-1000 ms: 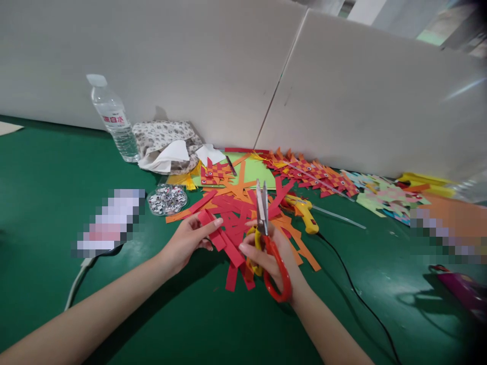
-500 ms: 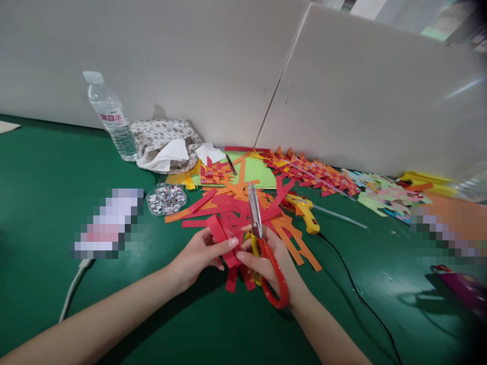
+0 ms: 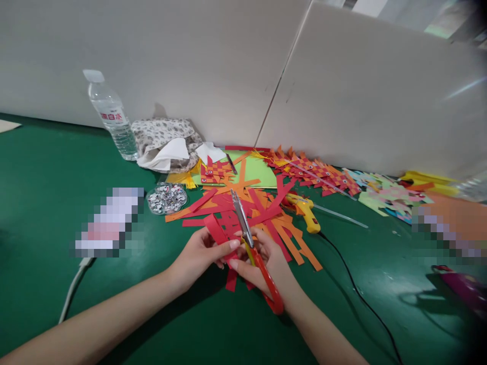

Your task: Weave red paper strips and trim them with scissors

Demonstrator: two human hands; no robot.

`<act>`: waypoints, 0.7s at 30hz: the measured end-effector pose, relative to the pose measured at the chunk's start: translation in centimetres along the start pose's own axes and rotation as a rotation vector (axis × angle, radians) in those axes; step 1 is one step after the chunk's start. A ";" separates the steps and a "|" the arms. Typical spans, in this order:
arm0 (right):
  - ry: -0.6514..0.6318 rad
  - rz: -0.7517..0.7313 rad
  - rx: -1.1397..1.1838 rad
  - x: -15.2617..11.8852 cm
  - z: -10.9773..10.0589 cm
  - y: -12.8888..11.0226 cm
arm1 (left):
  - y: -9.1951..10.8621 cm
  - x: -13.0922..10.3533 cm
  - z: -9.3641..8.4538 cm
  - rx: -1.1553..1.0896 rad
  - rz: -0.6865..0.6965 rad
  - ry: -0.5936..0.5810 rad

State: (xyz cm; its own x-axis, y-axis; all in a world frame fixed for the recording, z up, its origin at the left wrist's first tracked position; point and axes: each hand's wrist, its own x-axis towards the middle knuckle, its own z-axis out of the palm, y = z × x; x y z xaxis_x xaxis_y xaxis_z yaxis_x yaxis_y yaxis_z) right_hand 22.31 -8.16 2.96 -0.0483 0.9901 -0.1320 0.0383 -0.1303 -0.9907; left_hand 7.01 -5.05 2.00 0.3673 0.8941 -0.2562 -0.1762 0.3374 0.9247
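Note:
My left hand (image 3: 201, 256) pinches a looped red paper strip (image 3: 215, 229) between thumb and fingers. Close beside it, my right hand (image 3: 268, 261) holds scissors (image 3: 266, 276) with red and yellow handles, the blades closed and pointing away from me. The right thumb tip meets the lower part of the red paper; its fingers are partly hidden behind the scissors. Beyond both hands lies a heap of red and orange paper strips (image 3: 294, 238), some on a light green sheet (image 3: 262, 170).
A yellow glue gun (image 3: 306, 210) with a black cord lies right of the strips. Woven paper fish (image 3: 312, 172) line the wall. At left are a container of googly eyes (image 3: 167, 198), a blurred-out phone (image 3: 110, 220), a tissue pack (image 3: 167, 137) and a water bottle (image 3: 113, 119).
The scissors have swung leftward, their tips now farther left and a little lower. My right hand has moved slightly left, closer to the left hand, which stays nearly in place.

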 end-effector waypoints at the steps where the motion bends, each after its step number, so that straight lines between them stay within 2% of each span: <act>1: 0.006 0.009 0.006 0.0 0.0 -0.1 | 0.0 0.0 -0.1 -0.005 -0.002 -0.003; 5: 0.061 0.042 0.091 0.0 -0.3 -0.8 | 0.2 0.1 -0.4 -0.040 -0.043 -0.042; 9: 0.030 0.053 0.134 0.4 -0.8 -1.1 | 0.5 0.1 -0.6 -0.014 -0.081 -0.072; 21: 0.037 0.058 0.149 0.5 -1.0 -1.3 | 0.8 0.0 -0.7 0.075 -0.065 -0.078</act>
State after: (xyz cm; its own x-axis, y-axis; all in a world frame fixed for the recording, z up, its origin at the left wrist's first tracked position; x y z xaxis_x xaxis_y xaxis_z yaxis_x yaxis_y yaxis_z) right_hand 23.19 -7.43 4.24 -0.0131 0.9816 -0.1903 -0.1088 -0.1906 -0.9756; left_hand 6.28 -4.57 2.53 0.4459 0.8446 -0.2964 -0.0817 0.3682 0.9261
